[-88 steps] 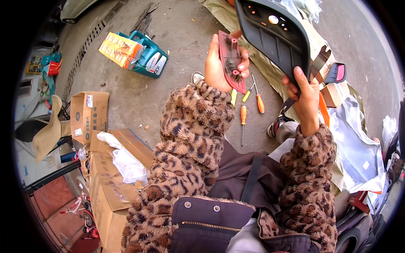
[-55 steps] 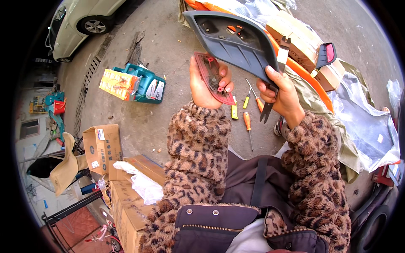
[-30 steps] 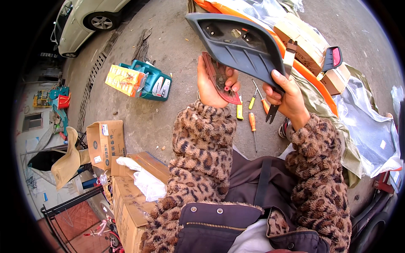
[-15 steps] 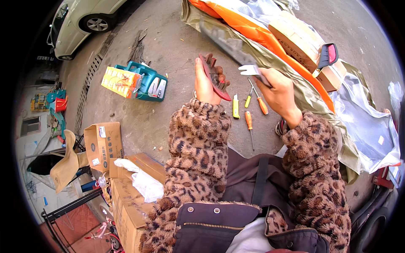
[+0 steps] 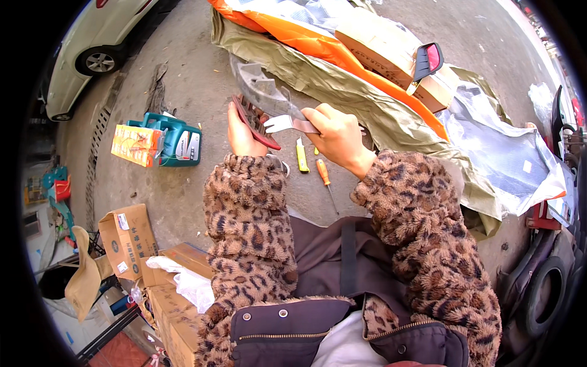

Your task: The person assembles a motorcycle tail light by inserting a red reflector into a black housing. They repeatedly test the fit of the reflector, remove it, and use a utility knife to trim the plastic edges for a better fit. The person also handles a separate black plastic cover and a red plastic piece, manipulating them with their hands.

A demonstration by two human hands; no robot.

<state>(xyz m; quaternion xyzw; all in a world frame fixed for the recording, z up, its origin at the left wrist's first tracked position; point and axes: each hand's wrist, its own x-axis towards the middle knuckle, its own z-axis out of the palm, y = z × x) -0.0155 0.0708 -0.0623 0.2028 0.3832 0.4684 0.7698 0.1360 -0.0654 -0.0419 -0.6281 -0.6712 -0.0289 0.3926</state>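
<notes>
- Left of centre, our left hand is curled around a narrow, dark-red plastic part, seen nearly edge-on; most of our fingers are hidden behind it.
- Just right of it, our right hand is closed in a fist on a forked, silvery metal tool; its prongs point left at the red part, and we cannot tell whether they touch.
- From that same fist a curved, grey-black plastic panel slants to the upper left, blurred and nearly edge-on.
- Below our hands lie a yellow utility knife and an orange-handled screwdriver; our right hand mostly covers a small yellow tool.
- A pale car is cut off at upper left.
- At left, a teal plastic jug wears a white label; its contents are hidden. An orange printed packet touches it.
- At lower left, an open brown cardboard box shows dark printing and white stickers; beside it, a crumpled white plastic bag lies over another brown carton.
</notes>
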